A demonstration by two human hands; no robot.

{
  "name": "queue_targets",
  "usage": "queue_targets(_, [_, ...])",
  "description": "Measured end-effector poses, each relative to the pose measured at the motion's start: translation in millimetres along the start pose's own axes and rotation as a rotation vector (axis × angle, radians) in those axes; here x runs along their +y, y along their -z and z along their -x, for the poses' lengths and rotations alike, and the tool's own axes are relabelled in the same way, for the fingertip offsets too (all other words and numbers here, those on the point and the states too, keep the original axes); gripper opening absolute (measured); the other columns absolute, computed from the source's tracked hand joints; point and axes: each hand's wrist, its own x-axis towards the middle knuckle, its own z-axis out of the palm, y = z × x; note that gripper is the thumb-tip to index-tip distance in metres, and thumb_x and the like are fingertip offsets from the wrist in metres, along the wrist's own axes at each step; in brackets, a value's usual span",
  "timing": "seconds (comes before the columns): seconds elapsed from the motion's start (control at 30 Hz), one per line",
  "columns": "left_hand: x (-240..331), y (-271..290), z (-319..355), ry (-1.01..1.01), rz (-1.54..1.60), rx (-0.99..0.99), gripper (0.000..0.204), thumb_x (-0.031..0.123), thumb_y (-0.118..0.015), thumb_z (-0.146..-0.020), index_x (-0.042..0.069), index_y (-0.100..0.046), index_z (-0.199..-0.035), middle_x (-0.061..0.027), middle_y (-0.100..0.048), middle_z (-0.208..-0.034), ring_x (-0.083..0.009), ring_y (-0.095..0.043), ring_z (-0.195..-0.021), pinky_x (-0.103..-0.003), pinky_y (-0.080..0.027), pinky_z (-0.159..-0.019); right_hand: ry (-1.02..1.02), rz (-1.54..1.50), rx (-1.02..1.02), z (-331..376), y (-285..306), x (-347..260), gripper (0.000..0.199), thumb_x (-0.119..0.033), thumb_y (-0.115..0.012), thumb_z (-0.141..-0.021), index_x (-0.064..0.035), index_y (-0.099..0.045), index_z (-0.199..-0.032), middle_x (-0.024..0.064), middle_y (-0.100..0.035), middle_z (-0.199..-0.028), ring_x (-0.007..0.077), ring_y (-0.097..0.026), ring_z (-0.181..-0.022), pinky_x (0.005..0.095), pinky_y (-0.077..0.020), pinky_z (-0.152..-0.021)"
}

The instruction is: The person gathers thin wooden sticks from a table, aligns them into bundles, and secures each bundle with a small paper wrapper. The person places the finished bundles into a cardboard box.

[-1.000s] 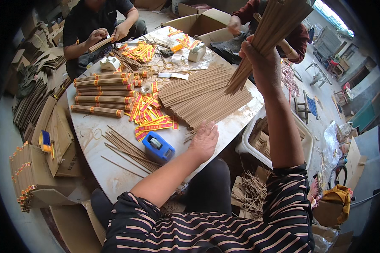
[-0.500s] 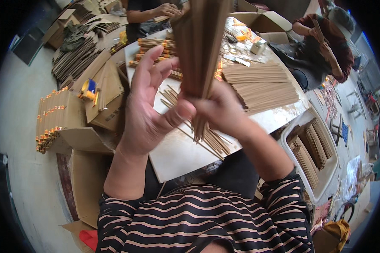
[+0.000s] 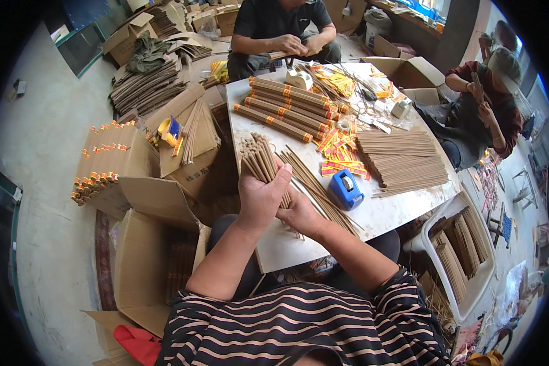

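Head view: left hand (image 3: 259,196) and right hand (image 3: 301,213) together, clamped round a tilted bundle of brown sticks (image 3: 259,156) above the white counter (image 3: 280,255), seemingly so none slip loose; a blue tape dispenser (image 3: 346,191) stands beside loose sticks (image 3: 319,194), probably for easy reach.

Head-worn fisheye peering down, close over left hand (image 3: 259,198) and right hand (image 3: 300,215), white tabletop (image 3: 402,206) spreading beyond their grip!

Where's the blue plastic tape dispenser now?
Head view, right of centre: the blue dispenser sits on the white tabletop, beside loose thin brown sticks and red-yellow paper labels.
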Motion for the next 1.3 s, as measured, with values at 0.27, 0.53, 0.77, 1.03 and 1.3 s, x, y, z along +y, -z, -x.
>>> queue_targets(0.27, [14.4,10.7,-1.6,0.069,0.091,-0.225,0.043,0.001,-0.066,-0.077,-0.001,-0.048,-0.115,0.002,-0.054,-0.078,-0.0041,-0.05,-0.07,-0.019,-0.043,-0.067,-0.16,-0.155,-0.176,1.8,1.2,4.2,0.029,-0.014,-0.065,-0.08,-0.0028,-0.052,-0.104,0.0079,-0.06,-0.089,0.016,-0.055,-0.081,0.0304,-0.0457,-0.077])
queue_targets(0.53, [-2.8,25.9,7.9,0.18,0.056,-0.162,0.032,-0.005,-0.059,-0.076,0.002,-0.049,-0.105,-0.003,-0.052,-0.078,-0.0114,-0.053,-0.069,-0.024,-0.045,-0.064,-0.303,-0.126,-0.262,5.3,-1.4,12.4,0.03,-0.015,-0.063,-0.079,-0.0075,-0.053,-0.107,0.008,-0.059,-0.084,0.0175,-0.055,-0.08,0.0324,-0.0465,-0.074])
queue_targets(0.77, [-8.4,22.3,3.8,-0.033,0.126,-0.215,0.014,-0.001,-0.054,-0.082,0.004,-0.047,-0.093,-0.0043,-0.048,-0.075,-0.0119,-0.046,-0.066,-0.024,-0.042,-0.062,0.068,-0.009,0.025,4.2,-23.7,55.8,0.024,-0.017,-0.062,-0.071,-0.0071,-0.053,-0.091,0.0148,-0.058,-0.078,0.0288,-0.057,-0.074,0.0376,-0.0454,-0.067])
queue_targets(1.03, [-5.7,12.0,4.8,-0.024,0.066,-0.141,0.009,0.006,-0.056,-0.085,0.004,-0.049,-0.09,-0.0043,-0.046,-0.068,-0.0126,-0.044,-0.062,-0.022,-0.039,-0.059,0.121,-0.003,0.161,11.2,-29.0,57.8,0.029,-0.011,-0.061,-0.066,-0.008,-0.054,-0.094,0.0171,-0.06,-0.083,0.0356,-0.058,-0.082,0.041,-0.0448,-0.072])
queue_targets(1.3, [29.7,34.9,-20.5,0.33,0.519,-0.395,0.019,0.012,-0.056,-0.086,0.007,-0.043,-0.1,-0.002,-0.041,-0.074,-0.01,-0.04,-0.067,-0.024,-0.037,-0.06,0.088,-0.168,-0.055,40.0,-11.1,10.3,0.027,-0.023,-0.065,-0.072,-0.0024,-0.055,-0.086,0.0153,-0.06,-0.076,0.0291,-0.059,-0.076,0.0398,-0.0451,-0.069])
